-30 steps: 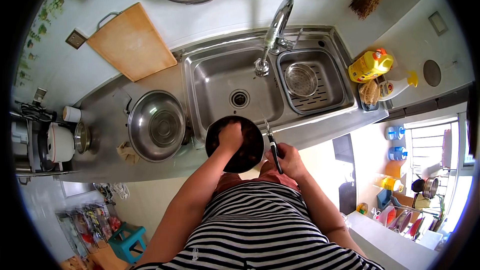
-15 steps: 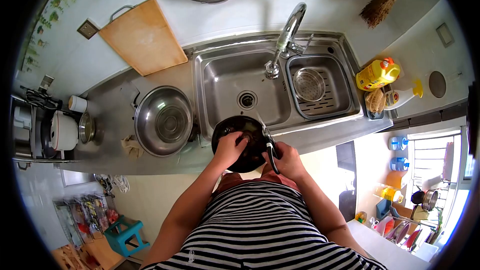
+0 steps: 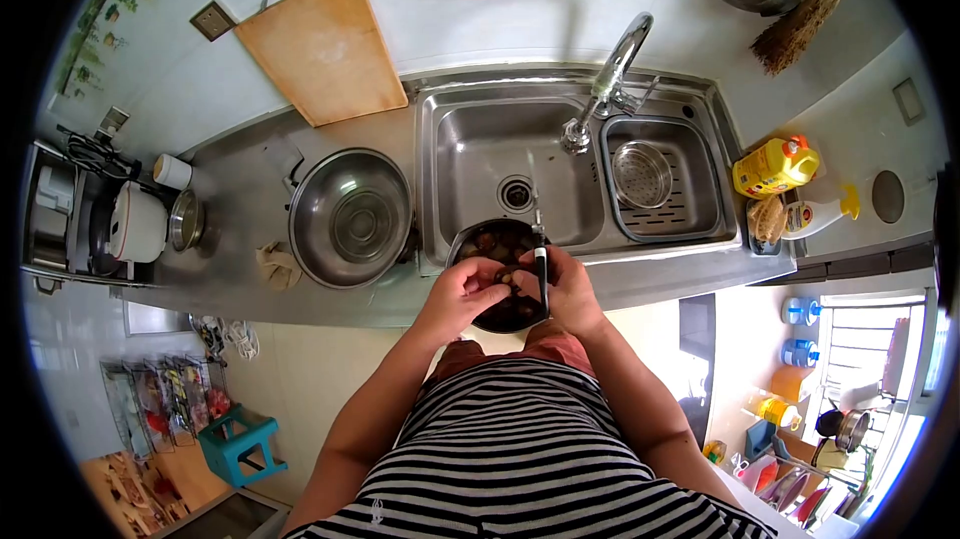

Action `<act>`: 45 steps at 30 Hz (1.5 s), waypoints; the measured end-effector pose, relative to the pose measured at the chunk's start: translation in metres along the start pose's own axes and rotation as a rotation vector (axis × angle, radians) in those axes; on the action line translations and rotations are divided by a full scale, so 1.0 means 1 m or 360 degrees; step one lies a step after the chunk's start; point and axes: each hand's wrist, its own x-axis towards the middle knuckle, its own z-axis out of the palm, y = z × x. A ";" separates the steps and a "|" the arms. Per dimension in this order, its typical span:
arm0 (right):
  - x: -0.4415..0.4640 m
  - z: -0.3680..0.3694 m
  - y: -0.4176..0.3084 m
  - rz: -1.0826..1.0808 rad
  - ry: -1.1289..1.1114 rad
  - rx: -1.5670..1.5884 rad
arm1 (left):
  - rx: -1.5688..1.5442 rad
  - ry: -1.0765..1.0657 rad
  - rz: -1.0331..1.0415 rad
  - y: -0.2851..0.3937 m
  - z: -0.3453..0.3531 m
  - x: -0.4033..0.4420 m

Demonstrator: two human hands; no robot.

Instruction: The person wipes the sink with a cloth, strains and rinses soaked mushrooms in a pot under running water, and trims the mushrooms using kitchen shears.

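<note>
A dark round pan (image 3: 465, 244) with several brownish roundish pieces in it sits at the front edge of the sink, close to my body. My left hand (image 3: 462, 297) is over the pan, its thumb and fingers pinched on a small brownish piece (image 3: 507, 280). Facing it, my right hand (image 3: 562, 289) has bent fingers closed at the same piece. Beside the right fingers, a black handle (image 3: 542, 279) with a pale band and a metal end runs across the pan's right side. Whether the handle belongs to the pan, I cannot tell.
A steel sink (image 3: 470, 139) with a faucet (image 3: 620, 59) lies ahead. Its right basin holds a strainer bowl (image 3: 642, 175). Left stand a large steel bowl (image 3: 350, 219), a cloth (image 3: 278, 266) and a cutting board (image 3: 325, 49). Yellow bottles (image 3: 775, 167) are at right.
My left hand has come up out of the pan, and both hands now meet over it. The right hand has moved up beside the black handle. The view has shifted slightly.
</note>
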 end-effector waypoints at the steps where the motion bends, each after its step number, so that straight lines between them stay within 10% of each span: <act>1: 0.000 0.002 0.000 0.0127 -0.0012 0.0309 | -0.0076 0.0027 0.0007 0.000 0.000 -0.001; 45: 0.006 0.028 0.023 0.0264 0.0208 0.1018 | -0.0362 0.0229 0.0114 -0.001 0.019 -0.008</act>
